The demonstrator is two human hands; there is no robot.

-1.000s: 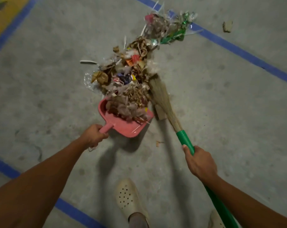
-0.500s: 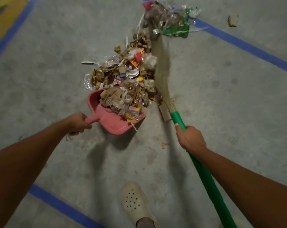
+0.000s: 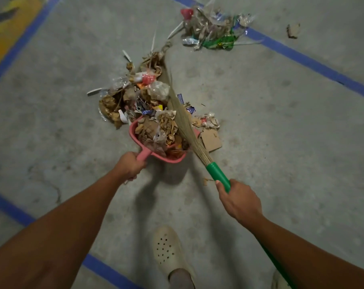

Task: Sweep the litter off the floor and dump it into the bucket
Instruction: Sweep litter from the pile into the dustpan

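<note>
Head view. Since half a second ago the broom (image 3: 185, 130) has been drawn back toward the person. Its bristles have left the far clump of wrappers (image 3: 214, 28), which stays on the blue line (image 3: 314, 63).

The bristles now lie slantwise across the right side of the pink dustpan (image 3: 133, 130), over the litter (image 3: 135, 97). Part of the litter is heaped in the pan. The rest lies on the concrete floor (image 3: 281, 142) just beyond the pan's mouth, with a few scraps to the right of the bristles.

A cardboard piece (image 3: 211, 139) lies flat beside the pan's right edge.

The left hand (image 3: 131, 165) has its fingers curled round the pan's handle. The right hand (image 3: 239, 202) is wrapped round the broom's green handle, thumb along the top.

A pale perforated shoe (image 3: 167, 247) is at bottom centre.
</note>
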